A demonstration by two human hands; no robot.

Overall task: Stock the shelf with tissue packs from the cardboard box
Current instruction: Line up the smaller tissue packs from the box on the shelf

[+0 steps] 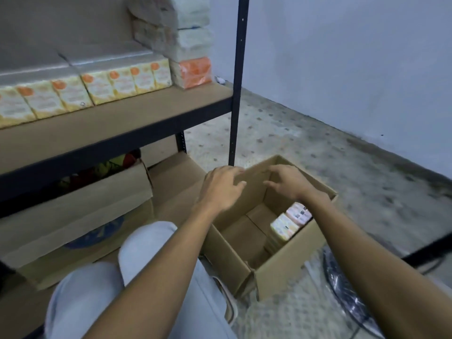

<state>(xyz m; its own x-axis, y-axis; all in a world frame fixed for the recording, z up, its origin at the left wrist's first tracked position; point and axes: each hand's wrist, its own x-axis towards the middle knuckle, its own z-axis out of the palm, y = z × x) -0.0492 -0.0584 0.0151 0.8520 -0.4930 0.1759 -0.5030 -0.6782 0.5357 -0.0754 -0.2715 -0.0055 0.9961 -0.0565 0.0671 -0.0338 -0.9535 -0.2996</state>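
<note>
An open cardboard box [291, 267] stands on the floor in front of me. A few tissue packs [289, 222] stand on edge along its right inner wall; the rest of its bottom is bare. My left hand [221, 188] hovers over the box's left rim, fingers apart and holding nothing. Above the box's far end, my right hand [287, 183] is also open with curled fingers. On the brown shelf board [127, 123] at the upper left sits a row of yellow tissue packs [97, 86], with a taller stack of packs [186, 42] at its right end.
A black shelf upright [238, 81] rises just behind the box. Under the shelf lies a larger cardboard box [80, 216] with coloured goods inside. My knee in light trousers [144, 243] is at the lower left. Black cables [347, 292] lie on the floor to the right.
</note>
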